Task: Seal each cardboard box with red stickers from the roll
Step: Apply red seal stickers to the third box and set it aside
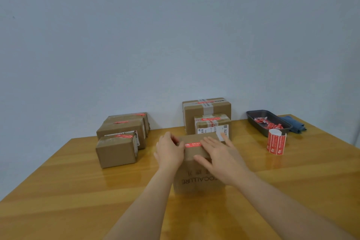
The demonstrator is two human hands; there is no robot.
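A brown cardboard box (196,179) with upside-down print on its near face stands in the middle of the table. A red sticker (192,145) lies across its top. My left hand (169,152) rests on the box's left top edge, thumb on the sticker's left end. Flat on the top at the right lies my right hand (220,160), fingers spread and covering the sticker's right end. The red sticker roll (276,141) stands upright to the right, apart from both hands.
Three stickered boxes (120,138) sit at the left. Two taped boxes (208,117) stand behind the middle box against the wall. A dark tray (253,117) holding red scraps and a blue cloth (295,123) lie at the far right. The wooden table (68,191) stretches to the near edge.
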